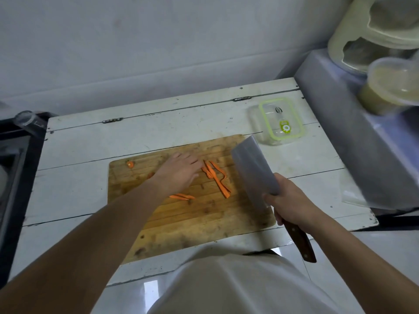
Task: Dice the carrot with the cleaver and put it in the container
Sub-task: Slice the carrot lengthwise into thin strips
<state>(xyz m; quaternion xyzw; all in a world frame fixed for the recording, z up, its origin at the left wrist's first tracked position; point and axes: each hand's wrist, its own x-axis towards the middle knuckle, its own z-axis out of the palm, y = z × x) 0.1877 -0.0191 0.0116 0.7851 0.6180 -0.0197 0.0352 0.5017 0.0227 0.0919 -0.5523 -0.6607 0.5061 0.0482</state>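
Orange carrot strips point(215, 177) lie in a loose pile on the wooden cutting board point(192, 218). My left hand point(179, 172) lies flat on the board with straight fingers, fingertips touching the strips. A few more strips point(182, 196) lie below my left wrist, and a round carrot end point(130, 164) sits near the board's far left corner. My right hand point(292, 203) grips the dark wooden handle of the cleaver point(255, 168), whose broad blade is raised over the board's right side. The clear container point(280, 120) with a green-rimmed lid stands closed beyond the board, at the right.
The board lies on a white wooden table point(90, 143) against a pale wall. A grey unit point(353, 132) with plastic tubs stands at the right. A dark sink or stand point(13, 166) borders the left edge. Shiny floor tiles show in front.
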